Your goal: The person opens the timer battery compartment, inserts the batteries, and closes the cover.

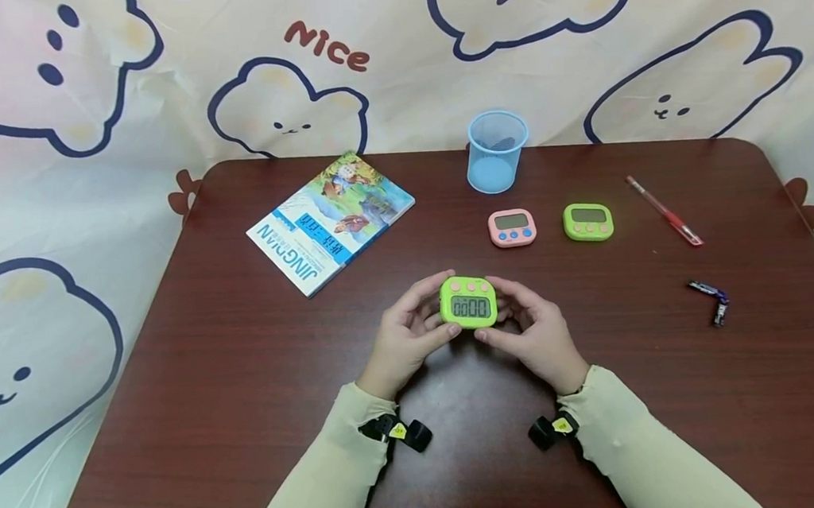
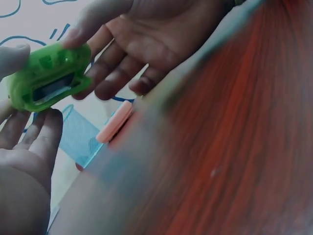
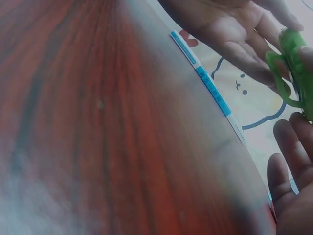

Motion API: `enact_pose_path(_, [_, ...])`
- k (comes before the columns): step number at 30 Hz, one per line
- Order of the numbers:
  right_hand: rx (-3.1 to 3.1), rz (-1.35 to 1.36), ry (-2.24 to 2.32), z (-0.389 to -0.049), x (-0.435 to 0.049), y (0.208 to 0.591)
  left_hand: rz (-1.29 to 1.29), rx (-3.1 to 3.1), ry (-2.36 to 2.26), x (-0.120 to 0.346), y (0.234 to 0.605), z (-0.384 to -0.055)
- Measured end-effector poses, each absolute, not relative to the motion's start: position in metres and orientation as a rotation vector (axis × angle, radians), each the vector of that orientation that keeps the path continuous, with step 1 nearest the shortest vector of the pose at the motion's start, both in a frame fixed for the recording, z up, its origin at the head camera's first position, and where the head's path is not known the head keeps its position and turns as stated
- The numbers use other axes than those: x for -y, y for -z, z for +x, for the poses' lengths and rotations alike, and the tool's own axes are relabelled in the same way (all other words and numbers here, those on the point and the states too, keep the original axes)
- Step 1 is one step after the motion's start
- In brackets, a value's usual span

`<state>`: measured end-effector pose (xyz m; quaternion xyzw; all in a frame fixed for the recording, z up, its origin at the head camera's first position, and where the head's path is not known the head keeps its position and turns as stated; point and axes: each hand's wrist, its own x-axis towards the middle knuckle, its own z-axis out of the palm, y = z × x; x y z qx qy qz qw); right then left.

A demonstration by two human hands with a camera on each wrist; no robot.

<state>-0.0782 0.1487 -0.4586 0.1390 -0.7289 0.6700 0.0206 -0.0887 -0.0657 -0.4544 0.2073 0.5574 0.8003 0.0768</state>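
Observation:
Both hands hold a bright green digital timer (image 1: 468, 302) up above the table, its pink buttons and lit digits facing the head camera. My left hand (image 1: 411, 335) pinches the left side, thumb at the lower corner and index finger at the top. On the opposite side, my right hand (image 1: 536, 330) grips it in the same way. From the timer (image 3: 293, 73) a thin green loop juts out in the right wrist view. Beyond the hands lie a pink timer (image 1: 513, 228) with blue buttons and a second green timer (image 1: 588, 222), both with blank screens.
A picture-covered book (image 1: 333, 221) lies back left on the brown table (image 1: 248, 426). A blue translucent cup (image 1: 497, 151) stands near the back edge. To the right are a red pen (image 1: 665, 211) and small dark batteries (image 1: 712, 300). A cartoon-printed cloth (image 1: 402, 103) hangs behind.

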Motion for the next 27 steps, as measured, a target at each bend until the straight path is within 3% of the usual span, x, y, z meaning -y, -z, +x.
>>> enact_pose_path(11, [2.235, 0.386, -2.056, -0.0778, -0.1488, 0.4576, 0.615, -1.822, -2.288, 0.0676, 0.4568, -0.0926])
enact_pose_path(27, [2.076, 0.28, -2.169, -0.0795, -0.148, 0.459, 0.468, -1.704, -2.513, 0.0663, 0.457, -0.0911])
